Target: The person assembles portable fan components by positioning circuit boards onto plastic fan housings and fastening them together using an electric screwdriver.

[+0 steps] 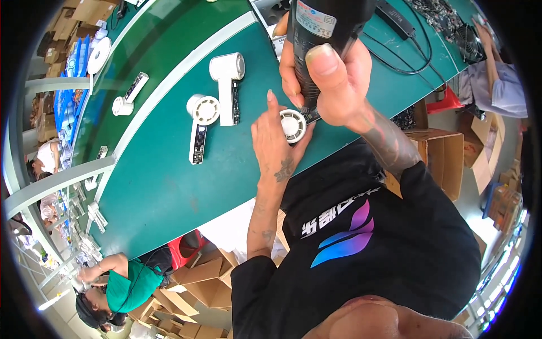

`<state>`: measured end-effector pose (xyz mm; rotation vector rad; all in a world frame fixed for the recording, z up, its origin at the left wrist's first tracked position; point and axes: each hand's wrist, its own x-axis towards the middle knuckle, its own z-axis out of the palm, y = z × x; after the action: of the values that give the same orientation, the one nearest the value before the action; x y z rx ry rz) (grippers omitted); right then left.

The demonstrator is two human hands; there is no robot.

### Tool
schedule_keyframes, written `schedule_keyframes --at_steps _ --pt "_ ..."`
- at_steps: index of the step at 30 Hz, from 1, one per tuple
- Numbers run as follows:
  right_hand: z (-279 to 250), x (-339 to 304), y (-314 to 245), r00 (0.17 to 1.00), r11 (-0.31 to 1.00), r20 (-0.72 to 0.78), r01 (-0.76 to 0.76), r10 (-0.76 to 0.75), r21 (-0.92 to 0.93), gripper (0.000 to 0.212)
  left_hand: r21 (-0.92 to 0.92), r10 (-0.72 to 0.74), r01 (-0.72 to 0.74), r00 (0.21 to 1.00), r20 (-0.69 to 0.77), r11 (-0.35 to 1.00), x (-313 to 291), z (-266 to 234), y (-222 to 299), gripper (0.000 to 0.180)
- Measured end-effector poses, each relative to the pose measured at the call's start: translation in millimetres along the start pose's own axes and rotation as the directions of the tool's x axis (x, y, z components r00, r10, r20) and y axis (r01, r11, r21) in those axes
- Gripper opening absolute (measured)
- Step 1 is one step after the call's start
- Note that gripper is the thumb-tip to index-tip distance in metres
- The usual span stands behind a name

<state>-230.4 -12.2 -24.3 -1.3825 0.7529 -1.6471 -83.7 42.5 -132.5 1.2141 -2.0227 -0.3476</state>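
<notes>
My right hand (344,85) is wrapped round a thick black electric screwdriver (351,22), held upright with its lower end over a small circuit board. The board belongs to a white handheld fan (293,126) with a round slotted head. Curled about that fan, my left hand (268,141) steadies it near the table's front edge; some of its fingers are hidden. Left of my hands lie two similar fans, one white (227,66) and one with its slotted face up (204,111), both with bare boards along their handles. The screwdriver's tip is hard to make out.
The green table (164,192) runs along a green conveyor (169,25), where another fan (122,106) lies. A black adapter (395,20) with looping cable lies at the right. Cardboard boxes (443,164) stand beside me. A co-worker in green (135,285) works at the lower left.
</notes>
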Motion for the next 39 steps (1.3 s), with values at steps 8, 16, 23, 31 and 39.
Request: schedule_keyframes --at_steps 8,16,23,31,39 --pt "0 1 -15 0.981 0.976 -0.073 -0.168 0.179 0.136 0.055 -0.02 -0.024 0.024 1.0 0.018 1.0 2 -1 1 0.113" --pt "-4 2 -20 0.966 0.954 -0.074 -0.228 0.246 0.196 0.053 -0.038 -0.005 0.006 1.0 0.011 0.999 0 1 -1 0.112" --pt "-3 4 -20 0.972 0.968 -0.103 -0.194 0.212 0.161 0.058 -0.042 -0.011 0.011 1.0 0.011 0.999 3 0 -1 0.112" --pt "0 1 -11 0.966 0.969 -0.103 -0.225 0.235 0.105 0.069 -0.037 -0.001 0.001 1.0 0.001 0.999 2 0 0 0.112" --pt "2 10 9 0.993 0.995 0.065 0.096 -0.095 -0.011 0.062 -0.05 -0.032 0.035 0.998 0.053 0.998 6 -5 3 0.111"
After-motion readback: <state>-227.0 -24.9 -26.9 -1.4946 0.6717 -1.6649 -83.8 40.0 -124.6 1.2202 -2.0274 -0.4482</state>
